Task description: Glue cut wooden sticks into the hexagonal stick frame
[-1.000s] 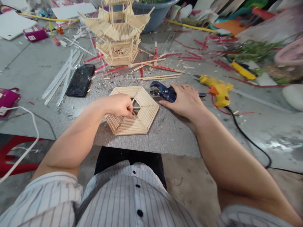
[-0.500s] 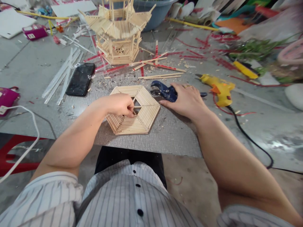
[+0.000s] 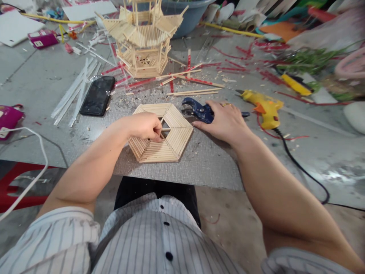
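A hexagonal panel of thin wooden sticks (image 3: 159, 152) lies flat on the table near its front edge. My left hand (image 3: 146, 127) is over the panel's left and middle part, fingers pinched at the central opening; whatever is between the fingertips is too small to make out. To the right of the panel, my right hand (image 3: 225, 120) rests over a dark blue cutter (image 3: 201, 111), fingers wrapped round its handles, the thumb reaching the panel's right corner. The cutter's jaws point left. Several loose sticks (image 3: 194, 92) lie behind the panel.
A stick-built pavilion (image 3: 146, 36) stands at the back. On the left are a black phone (image 3: 97, 96) and clear glue sticks (image 3: 74, 89). A yellow glue gun (image 3: 264, 106) lies on the right, its black cord running forward. A blue basin (image 3: 186, 17) sits behind.
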